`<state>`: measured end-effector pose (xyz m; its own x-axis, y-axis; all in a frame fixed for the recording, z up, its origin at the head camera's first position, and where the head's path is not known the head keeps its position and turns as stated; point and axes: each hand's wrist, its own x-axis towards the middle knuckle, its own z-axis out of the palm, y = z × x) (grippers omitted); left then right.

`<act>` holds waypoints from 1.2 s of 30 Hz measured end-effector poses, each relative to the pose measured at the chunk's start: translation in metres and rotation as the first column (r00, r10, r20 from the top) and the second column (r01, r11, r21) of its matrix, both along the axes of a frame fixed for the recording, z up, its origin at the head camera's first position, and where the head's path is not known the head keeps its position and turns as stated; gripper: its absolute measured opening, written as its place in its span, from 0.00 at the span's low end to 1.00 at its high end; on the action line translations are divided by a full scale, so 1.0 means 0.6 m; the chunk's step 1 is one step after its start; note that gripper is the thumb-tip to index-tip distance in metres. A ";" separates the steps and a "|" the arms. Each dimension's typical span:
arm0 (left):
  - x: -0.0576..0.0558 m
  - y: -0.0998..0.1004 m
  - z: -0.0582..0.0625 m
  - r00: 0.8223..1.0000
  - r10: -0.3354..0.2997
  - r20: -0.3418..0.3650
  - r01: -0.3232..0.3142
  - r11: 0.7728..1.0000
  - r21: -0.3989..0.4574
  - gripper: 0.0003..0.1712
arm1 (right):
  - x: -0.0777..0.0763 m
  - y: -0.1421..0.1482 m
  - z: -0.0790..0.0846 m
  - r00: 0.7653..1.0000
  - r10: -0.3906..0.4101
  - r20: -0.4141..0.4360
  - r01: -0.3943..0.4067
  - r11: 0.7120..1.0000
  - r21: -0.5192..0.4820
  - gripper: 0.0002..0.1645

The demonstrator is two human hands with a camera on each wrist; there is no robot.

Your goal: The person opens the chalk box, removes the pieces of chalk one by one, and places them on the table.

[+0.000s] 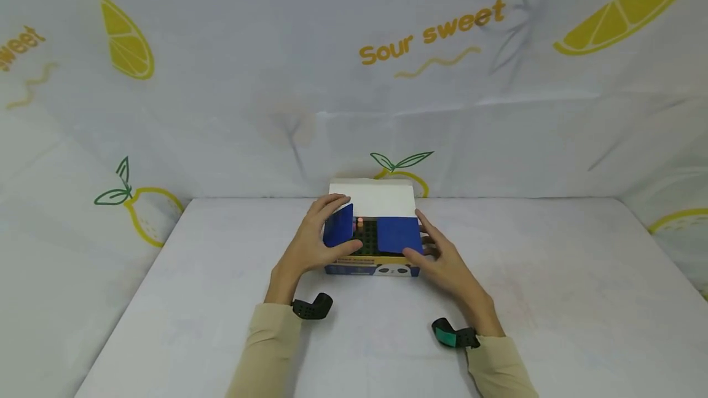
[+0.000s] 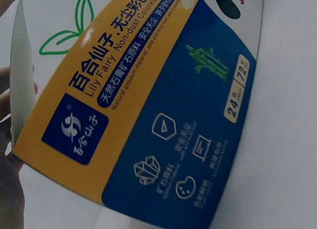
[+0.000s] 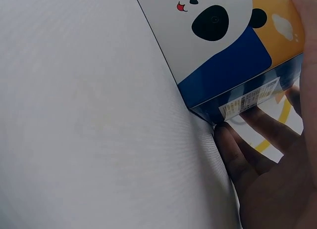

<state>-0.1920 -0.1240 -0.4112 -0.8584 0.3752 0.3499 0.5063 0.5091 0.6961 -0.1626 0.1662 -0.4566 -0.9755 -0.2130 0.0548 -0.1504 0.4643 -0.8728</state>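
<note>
A cardboard chalk box (image 1: pixel 367 266), yellow and blue with a panda on its front, stands on the table with its white lid (image 1: pixel 384 198) raised at the back. Inside, a dark holder with holes shows a few chalk sticks (image 1: pixel 360 224). My left hand (image 1: pixel 310 241) is at the left end, thumb over the front edge and fingers beside the upright blue left flap (image 1: pixel 338 227). The blue right flap (image 1: pixel 398 235) lies nearly flat across the opening. My right hand (image 1: pixel 450 266) rests its thumb at that flap's front corner, its extended fingertips along the box's barcoded end (image 3: pixel 250 99).
A white-covered table (image 1: pixel 221 263) carries the box near its back edge. Behind rises a white cloth (image 1: pixel 249 78) printed with lemons and lettering. Dark wrist devices (image 1: pixel 313 307) are strapped to both wrists.
</note>
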 end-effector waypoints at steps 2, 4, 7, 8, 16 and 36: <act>-0.005 0.003 0.005 0.998 -0.046 0.044 0.047 0.999 -0.008 0.59 | 0.000 0.001 0.000 1.000 -0.003 -0.001 0.003 1.000 -0.003 0.51; -0.010 0.006 0.006 0.995 -0.074 0.065 0.075 0.997 -0.014 0.54 | 0.000 0.000 0.000 1.000 0.000 -0.001 0.000 1.000 -0.010 0.51; -0.013 0.007 0.005 0.992 -0.103 0.074 0.104 0.995 -0.011 0.48 | 0.000 0.000 -0.001 1.000 0.005 0.003 -0.005 1.000 -0.022 0.51; -0.014 0.007 0.004 0.991 -0.109 0.072 0.110 0.994 -0.009 0.48 | 0.000 -0.001 -0.001 1.000 0.006 0.004 -0.006 1.000 -0.023 0.51; -0.016 0.008 0.011 0.990 -0.136 0.046 0.137 0.991 -0.013 0.44 | 0.000 -0.003 0.000 1.000 -0.004 0.006 0.004 1.000 -0.018 0.51; -0.011 -0.039 0.036 0.988 -0.144 -0.049 0.144 0.990 0.002 0.43 | 0.004 0.000 -0.004 0.999 0.008 -0.037 -0.008 1.000 -0.012 0.51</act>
